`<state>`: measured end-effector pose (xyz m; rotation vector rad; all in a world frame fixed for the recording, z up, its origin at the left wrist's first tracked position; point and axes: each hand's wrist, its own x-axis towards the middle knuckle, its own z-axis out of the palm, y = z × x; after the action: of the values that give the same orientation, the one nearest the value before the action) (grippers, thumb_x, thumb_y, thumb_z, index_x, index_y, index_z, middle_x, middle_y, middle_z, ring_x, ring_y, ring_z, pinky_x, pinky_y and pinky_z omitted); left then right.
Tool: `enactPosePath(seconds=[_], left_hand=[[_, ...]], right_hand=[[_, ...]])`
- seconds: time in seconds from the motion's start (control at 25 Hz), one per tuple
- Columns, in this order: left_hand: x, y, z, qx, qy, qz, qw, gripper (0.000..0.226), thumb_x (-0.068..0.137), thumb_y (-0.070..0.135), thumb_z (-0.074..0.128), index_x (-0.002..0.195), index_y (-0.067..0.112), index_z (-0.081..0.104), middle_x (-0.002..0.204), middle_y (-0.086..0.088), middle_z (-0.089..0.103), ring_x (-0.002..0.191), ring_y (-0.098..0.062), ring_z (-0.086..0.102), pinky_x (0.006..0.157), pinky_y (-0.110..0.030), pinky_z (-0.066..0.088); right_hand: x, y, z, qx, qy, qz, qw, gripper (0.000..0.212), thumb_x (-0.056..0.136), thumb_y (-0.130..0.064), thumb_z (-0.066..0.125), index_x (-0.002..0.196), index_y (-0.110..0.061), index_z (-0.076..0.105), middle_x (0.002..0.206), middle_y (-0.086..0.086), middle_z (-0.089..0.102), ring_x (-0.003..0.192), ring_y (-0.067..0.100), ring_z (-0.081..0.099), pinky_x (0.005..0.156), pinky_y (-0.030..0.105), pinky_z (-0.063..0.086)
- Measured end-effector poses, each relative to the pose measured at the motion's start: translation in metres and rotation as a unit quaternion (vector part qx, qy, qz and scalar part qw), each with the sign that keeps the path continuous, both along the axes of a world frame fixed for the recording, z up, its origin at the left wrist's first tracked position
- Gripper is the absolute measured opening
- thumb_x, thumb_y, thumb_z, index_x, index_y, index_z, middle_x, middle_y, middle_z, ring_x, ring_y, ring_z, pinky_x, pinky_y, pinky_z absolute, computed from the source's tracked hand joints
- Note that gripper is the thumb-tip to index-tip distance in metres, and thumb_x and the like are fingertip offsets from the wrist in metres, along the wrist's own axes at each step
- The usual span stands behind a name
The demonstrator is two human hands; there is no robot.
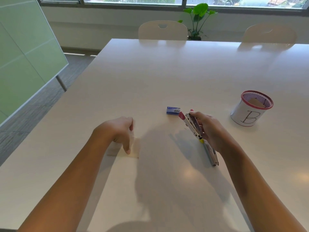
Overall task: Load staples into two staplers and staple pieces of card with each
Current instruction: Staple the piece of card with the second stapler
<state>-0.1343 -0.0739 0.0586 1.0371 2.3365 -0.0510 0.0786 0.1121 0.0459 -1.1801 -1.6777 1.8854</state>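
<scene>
Gripping a stapler (194, 125) swung open, its magazine rail hanging toward the counter (167, 72), the right hand (210, 131) works right of centre. The left hand (121, 131), fingers loosely curled and holding nothing, hovers over pale card (133, 149) nearer the left edge. Staple box (173, 110) lies just beyond the stapler, mesh pot (250, 109) toward the right edge. Loading likely goes best with the rail steadied. Bare counter stretches to the far edge.

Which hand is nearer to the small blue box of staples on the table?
The right hand. It holds the opened stapler just to the right of the blue staple box. The left hand is farther away, to the box's left and closer to the person.
</scene>
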Motion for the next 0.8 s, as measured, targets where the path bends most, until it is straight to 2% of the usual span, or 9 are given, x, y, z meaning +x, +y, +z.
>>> enactPosePath(seconds=[0.2, 0.32, 0.44, 0.52, 0.64, 0.72, 0.8], left_hand=[[0.005, 0.007, -0.004, 0.034, 0.002, 0.023, 0.999, 0.065, 0.047, 0.028, 0.099, 0.097, 0.023, 0.058, 0.099, 0.006, 0.059, 0.091, -0.017, 0.059, 0.08, -0.037, 0.054], [0.007, 0.009, -0.003, 0.025, -0.017, 0.03, 0.999, 0.056, 0.046, 0.032, 0.099, 0.088, 0.022, 0.064, 0.092, 0.004, 0.065, 0.084, -0.016, 0.061, 0.068, -0.03, 0.051], [0.012, 0.012, -0.005, 0.032, -0.063, 0.021, 0.997, 0.042, 0.051, 0.035, 0.097, 0.079, 0.02, 0.069, 0.084, 0.003, 0.071, 0.078, -0.016, 0.065, 0.063, -0.027, 0.048], [0.015, 0.014, -0.004, 0.073, -0.123, 0.017, 0.99, 0.031, 0.06, 0.032, 0.093, 0.08, 0.02, 0.074, 0.083, 0.004, 0.074, 0.081, -0.016, 0.068, 0.066, -0.026, 0.05], [0.021, 0.02, -0.001, 0.186, -0.22, 0.06, 0.956, 0.027, 0.071, 0.03, 0.088, 0.093, 0.016, 0.077, 0.087, 0.0, 0.077, 0.083, -0.017, 0.07, 0.074, -0.029, 0.052], [0.029, 0.026, -0.001, 0.263, -0.307, 0.093, 0.91, 0.031, 0.072, 0.034, 0.086, 0.097, 0.017, 0.077, 0.085, 0.001, 0.076, 0.076, -0.013, 0.07, 0.067, -0.024, 0.054], [0.039, 0.034, -0.002, 0.318, -0.398, 0.106, 0.854, 0.036, 0.07, 0.037, 0.084, 0.099, 0.019, 0.077, 0.083, 0.003, 0.075, 0.071, -0.008, 0.069, 0.06, -0.022, 0.054]], right_hand=[[-0.001, -0.004, 0.0, 0.007, -0.01, 0.01, 1.0, 0.024, 0.095, -0.036, 0.061, 0.083, -0.018, 0.072, 0.07, 0.001, 0.069, 0.047, 0.008, 0.057, 0.041, 0.018, 0.041], [-0.001, -0.007, -0.002, 0.004, -0.013, 0.027, 1.0, 0.028, 0.097, -0.033, 0.055, 0.084, -0.016, 0.072, 0.08, 0.006, 0.072, 0.057, 0.016, 0.053, 0.052, 0.026, 0.038], [-0.003, -0.01, -0.004, -0.029, -0.012, 0.051, 0.998, 0.038, 0.102, -0.031, 0.043, 0.085, -0.009, 0.069, 0.08, 0.011, 0.072, 0.06, 0.018, 0.045, 0.057, 0.03, 0.032], [-0.005, -0.011, -0.007, -0.044, -0.008, 0.047, 0.998, 0.041, 0.104, -0.032, 0.041, 0.084, -0.008, 0.068, 0.076, 0.011, 0.067, 0.063, 0.018, 0.047, 0.059, 0.029, 0.034], [-0.006, -0.013, -0.007, -0.084, 0.036, 0.028, 0.995, 0.037, 0.102, -0.044, 0.048, 0.094, -0.012, 0.064, 0.068, 0.002, 0.064, 0.057, 0.012, 0.056, 0.054, 0.022, 0.044], [-0.007, -0.015, -0.006, -0.094, 0.076, 0.034, 0.992, 0.047, 0.087, -0.059, 0.063, 0.098, -0.014, 0.063, 0.071, 0.001, 0.06, 0.056, 0.011, 0.055, 0.052, 0.021, 0.045], [-0.006, -0.018, -0.006, -0.041, 0.084, 0.07, 0.993, 0.064, 0.068, -0.063, 0.077, 0.106, -0.014, 0.063, 0.079, 0.001, 0.054, 0.06, 0.01, 0.049, 0.055, 0.024, 0.039]])
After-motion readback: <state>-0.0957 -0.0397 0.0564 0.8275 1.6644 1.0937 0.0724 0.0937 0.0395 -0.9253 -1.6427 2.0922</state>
